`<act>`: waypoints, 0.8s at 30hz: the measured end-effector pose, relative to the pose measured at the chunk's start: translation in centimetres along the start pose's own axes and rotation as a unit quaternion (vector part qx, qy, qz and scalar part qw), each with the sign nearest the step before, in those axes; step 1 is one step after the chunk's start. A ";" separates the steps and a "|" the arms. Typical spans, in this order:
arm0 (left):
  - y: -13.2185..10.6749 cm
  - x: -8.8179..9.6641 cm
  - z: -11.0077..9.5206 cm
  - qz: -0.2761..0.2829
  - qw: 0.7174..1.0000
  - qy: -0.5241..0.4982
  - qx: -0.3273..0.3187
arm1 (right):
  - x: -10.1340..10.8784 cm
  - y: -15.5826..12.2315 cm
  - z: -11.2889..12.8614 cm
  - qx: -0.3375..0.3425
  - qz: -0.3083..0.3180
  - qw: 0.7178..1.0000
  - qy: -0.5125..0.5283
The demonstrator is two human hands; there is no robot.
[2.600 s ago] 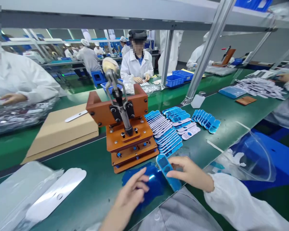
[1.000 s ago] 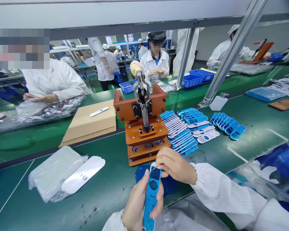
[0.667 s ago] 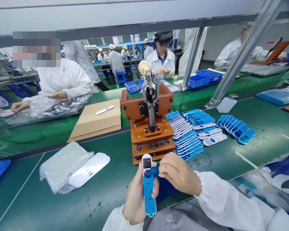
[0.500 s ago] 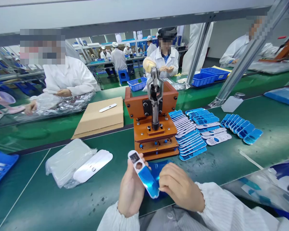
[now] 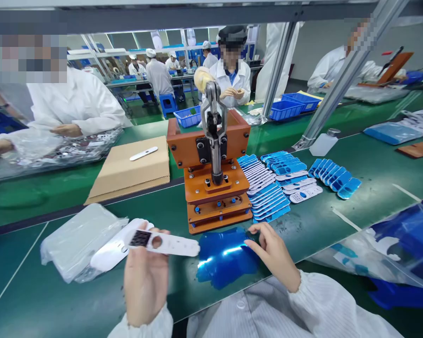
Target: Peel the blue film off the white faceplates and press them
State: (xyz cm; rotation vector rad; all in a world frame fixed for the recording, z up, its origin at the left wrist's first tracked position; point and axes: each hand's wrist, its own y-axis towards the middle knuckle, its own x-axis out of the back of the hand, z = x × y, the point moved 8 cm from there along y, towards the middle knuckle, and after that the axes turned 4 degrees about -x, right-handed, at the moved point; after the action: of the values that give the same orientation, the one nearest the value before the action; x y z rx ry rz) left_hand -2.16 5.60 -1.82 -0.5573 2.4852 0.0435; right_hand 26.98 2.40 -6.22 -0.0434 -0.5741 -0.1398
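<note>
My left hand [image 5: 146,277] is closed on a slim white remote-control faceplate [image 5: 181,245], held nearly level above the bench. It has a dark rectangular patch and a round hole towards its left end; the face turned up is white. Below and right of it, shiny blue film sheets [image 5: 222,263] lie in a loose pile. My right hand [image 5: 273,256] is at the right edge of that pile, thumb and forefinger apart, with nothing visible between them. Several matching faceplates [image 5: 268,202] covered in blue film lie in overlapping rows beside an orange toggle-clamp press [image 5: 216,197].
Left of my hands, a bagged white stack [image 5: 81,239] lies beside loose white plates [image 5: 114,253]. A cardboard box [image 5: 127,173] with one white piece stands behind. A white bottle [image 5: 324,143] is at the right by a metal post. Co-workers sit across the bench.
The faceplate's blue film is off its upper face. My left hand has carried the faceplate left and turned it level. My right hand has opened beside the film pile. The view has shifted right.
</note>
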 end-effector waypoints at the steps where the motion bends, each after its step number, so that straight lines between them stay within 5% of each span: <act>1: -0.7 -1.1 0.8 0.035 0.999 0.020 0.021 | 0.1 -0.1 0.8 0.028 0.006 1.000 0.002; 5: -3.0 -5.2 3.0 0.168 0.980 0.086 0.066 | -0.4 -0.8 5.0 0.118 0.127 0.983 0.067; 10: -3.6 -8.0 3.0 0.253 0.954 0.156 0.031 | 1.5 0.3 6.0 0.088 0.097 0.983 0.131; 12: -2.6 -9.4 0.6 0.262 0.943 0.197 -0.063 | 2.3 1.1 5.3 0.083 0.097 0.982 0.138; 16: 0.0 -14.9 -9.2 0.210 0.893 0.180 -0.355 | 3.9 3.5 3.4 0.070 0.085 0.990 0.086; 18: 1.8 -19.8 -11.8 0.263 0.888 0.164 -0.338 | 4.1 5.0 3.1 0.084 0.081 0.992 0.044; 21: 3.3 -26.5 -11.3 0.369 0.897 0.187 -0.157 | 3.7 7.1 3.9 0.131 0.074 0.989 -0.004; 24: 0.3 -29.8 -12.7 0.422 0.833 0.230 -0.274 | 2.8 8.6 5.0 0.179 0.064 0.981 -0.025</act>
State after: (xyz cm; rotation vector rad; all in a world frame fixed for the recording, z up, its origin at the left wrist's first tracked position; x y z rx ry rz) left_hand 13.00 15.30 25.15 0.4362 2.9833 1.1073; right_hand 27.90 11.00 -0.54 0.2667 -0.6379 0.0913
